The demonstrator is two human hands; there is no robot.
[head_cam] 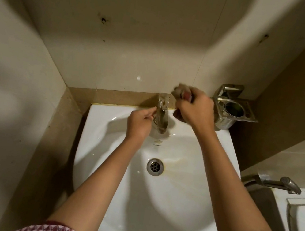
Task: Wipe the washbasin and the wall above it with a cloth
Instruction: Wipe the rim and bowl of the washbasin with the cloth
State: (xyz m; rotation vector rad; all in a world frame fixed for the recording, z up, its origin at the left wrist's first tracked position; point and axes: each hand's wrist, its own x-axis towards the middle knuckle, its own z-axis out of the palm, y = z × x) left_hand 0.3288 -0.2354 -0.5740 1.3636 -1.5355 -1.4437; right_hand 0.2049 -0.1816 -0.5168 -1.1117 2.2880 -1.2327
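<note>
Gripping a bunched cloth (181,95) just right of the tap (161,114), the right hand (194,110) is clenched; the left hand (139,124) pinches the tap. The washbasin (153,205) bears small, unreadable lettering.

A white washbasin (153,205) fills the lower centre; the bunched, blurred cloth (181,95) sits centre-right, before the beige tiled wall (140,33) above.

We are standing in a small home bathroom: we are looking down at a white washbasin (182,210) with a tap (161,114), tiled walls (119,40) and a metal toothbrush holder (233,110).
</note>
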